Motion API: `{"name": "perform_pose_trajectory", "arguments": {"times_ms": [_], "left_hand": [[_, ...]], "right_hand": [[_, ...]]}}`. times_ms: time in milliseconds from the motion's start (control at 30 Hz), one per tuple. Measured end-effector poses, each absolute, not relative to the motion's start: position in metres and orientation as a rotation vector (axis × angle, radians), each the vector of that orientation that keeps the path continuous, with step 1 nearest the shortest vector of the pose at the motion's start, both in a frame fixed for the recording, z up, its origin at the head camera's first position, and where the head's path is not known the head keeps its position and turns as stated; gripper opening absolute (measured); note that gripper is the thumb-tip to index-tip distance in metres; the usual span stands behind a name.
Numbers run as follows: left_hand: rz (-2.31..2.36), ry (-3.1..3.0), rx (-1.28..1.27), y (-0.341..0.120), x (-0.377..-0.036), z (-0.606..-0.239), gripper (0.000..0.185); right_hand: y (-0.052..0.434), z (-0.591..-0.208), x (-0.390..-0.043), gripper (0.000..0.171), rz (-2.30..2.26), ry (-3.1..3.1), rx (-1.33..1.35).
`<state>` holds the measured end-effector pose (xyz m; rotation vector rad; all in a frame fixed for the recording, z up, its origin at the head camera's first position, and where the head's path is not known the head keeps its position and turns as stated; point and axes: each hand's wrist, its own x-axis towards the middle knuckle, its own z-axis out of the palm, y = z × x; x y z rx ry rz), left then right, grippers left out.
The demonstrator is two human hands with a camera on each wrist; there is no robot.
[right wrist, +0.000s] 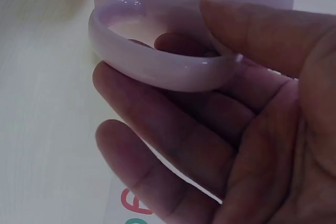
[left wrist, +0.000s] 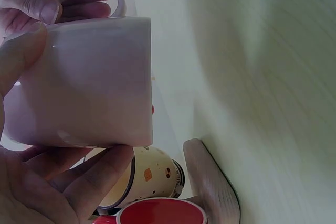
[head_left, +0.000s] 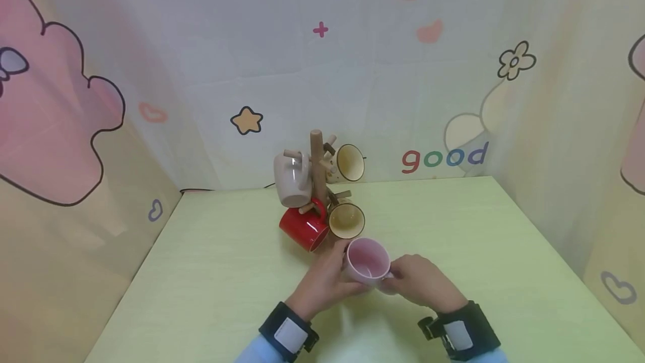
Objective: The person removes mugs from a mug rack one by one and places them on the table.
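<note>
A pink mug (head_left: 368, 259) is held between both hands in front of a wooden mug stand (head_left: 317, 167). My left hand (head_left: 325, 283) grips the mug's body from the left, thumb on one side and fingers on the other in the left wrist view. My right hand (head_left: 424, 280) holds the mug at its handle (right wrist: 157, 72), with fingertips showing through the loop and the thumb close against the mug. The mug's mouth faces up toward the head camera. Below the mug in the left wrist view, the stand's wooden base (left wrist: 210, 182) shows.
On the stand hang a white mug (head_left: 292, 184), a red mug (head_left: 302, 229), an upper cream mug (head_left: 351, 162) and a lower cream mug (head_left: 346, 220). The lower two are just beyond my left hand. A light green table (head_left: 201, 296) meets a printed cloth backdrop (head_left: 252, 60) behind.
</note>
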<state>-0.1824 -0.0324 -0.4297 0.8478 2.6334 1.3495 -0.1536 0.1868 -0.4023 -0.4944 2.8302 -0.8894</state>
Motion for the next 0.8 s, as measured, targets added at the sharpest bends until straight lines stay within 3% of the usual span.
{"name": "perform_pose_trajectory", "arguments": {"times_ms": [800], "left_hand": [[1.186,2.625,0.785,-0.0326,-0.1855,-0.4365,0.088]], "right_hand": [[0.1968,-0.3998,-0.1491,0.011,-0.893,2.759,-0.465]]}}
